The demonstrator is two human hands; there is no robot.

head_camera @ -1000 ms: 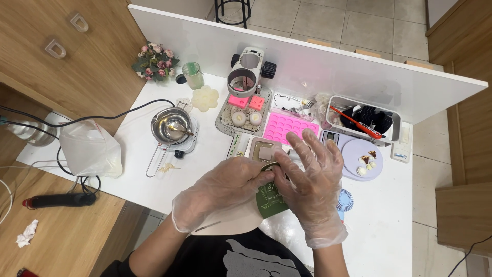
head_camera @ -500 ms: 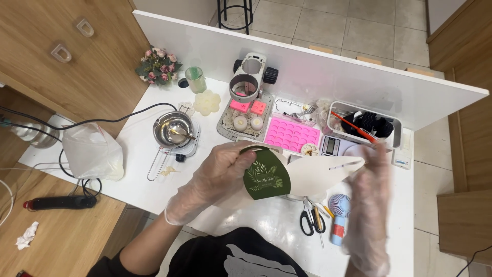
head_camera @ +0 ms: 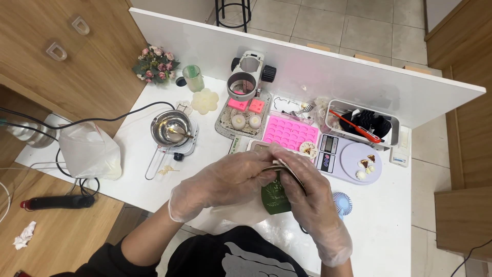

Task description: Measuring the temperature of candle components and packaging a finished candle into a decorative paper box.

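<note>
- Between both gloved hands, one dark green pouch, upright over white table.
- Left hand and right hand both clasp its top.
- One pink silicone mould behind.

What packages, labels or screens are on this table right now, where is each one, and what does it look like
Dark green pouch: table front, between left hand and right hand; flat, pale print.
Scale screen: on lilac kitchen scale, right of pink mould; small grey rectangle.
Clear plastic bag: left edge, crumpled, whitish contents.
</note>
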